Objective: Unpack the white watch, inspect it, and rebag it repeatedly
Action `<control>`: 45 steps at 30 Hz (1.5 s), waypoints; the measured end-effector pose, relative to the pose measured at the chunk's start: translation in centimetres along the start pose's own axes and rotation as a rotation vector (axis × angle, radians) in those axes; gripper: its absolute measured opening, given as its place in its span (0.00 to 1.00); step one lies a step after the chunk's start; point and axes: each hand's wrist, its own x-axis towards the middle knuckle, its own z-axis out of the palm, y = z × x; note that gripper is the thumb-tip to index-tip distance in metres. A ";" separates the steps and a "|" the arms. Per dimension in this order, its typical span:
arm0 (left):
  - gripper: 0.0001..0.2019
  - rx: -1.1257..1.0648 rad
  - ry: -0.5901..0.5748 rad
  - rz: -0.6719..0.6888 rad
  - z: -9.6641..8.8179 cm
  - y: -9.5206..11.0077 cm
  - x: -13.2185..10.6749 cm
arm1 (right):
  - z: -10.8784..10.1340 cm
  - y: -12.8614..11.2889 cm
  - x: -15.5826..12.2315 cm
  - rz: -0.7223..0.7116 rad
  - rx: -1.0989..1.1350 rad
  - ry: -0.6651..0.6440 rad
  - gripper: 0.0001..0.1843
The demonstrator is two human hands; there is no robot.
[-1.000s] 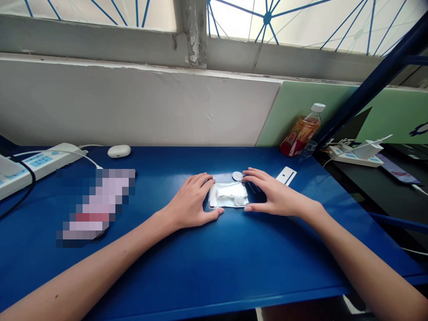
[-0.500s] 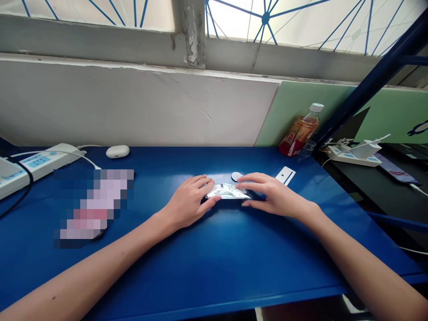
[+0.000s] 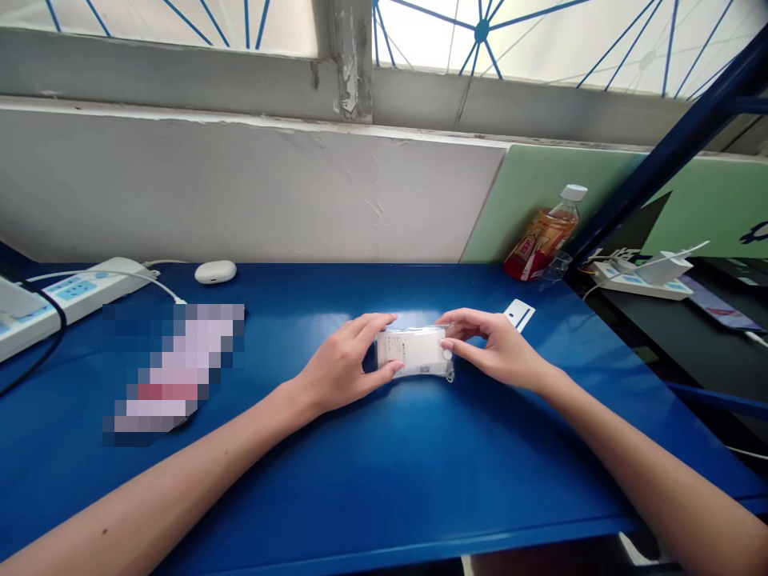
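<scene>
A small clear plastic packet (image 3: 414,352) with white contents and a printed label is held upright above the blue table (image 3: 384,480), tilted toward me. My left hand (image 3: 342,364) pinches its left edge between thumb and fingers. My right hand (image 3: 495,348) pinches its right edge the same way. The small white round disc seen behind the packet earlier is hidden now.
A white card with a blue stripe (image 3: 519,314) lies just right of my right hand. A tea bottle (image 3: 546,236) leans at the back right. A white earbud case (image 3: 214,271) and a power strip (image 3: 72,292) sit at the back left. A blurred object (image 3: 174,364) lies left.
The packet lay flat under both hands a second ago. Both hands gripped its edges and raised it off the table, turning its labelled face toward me.
</scene>
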 end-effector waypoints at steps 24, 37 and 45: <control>0.38 0.071 -0.345 0.006 -0.8 -1.2 0.5 | -0.7 1.1 -0.2 -0.156 -0.532 -0.299 0.44; 0.35 0.054 -0.323 -0.067 -0.7 -0.8 0.6 | -0.5 0.7 -0.3 -0.197 -0.567 -0.269 0.42; 0.33 0.046 -0.306 -0.040 -0.7 -0.8 0.5 | -0.9 -0.1 -0.4 -0.263 -0.608 -0.248 0.36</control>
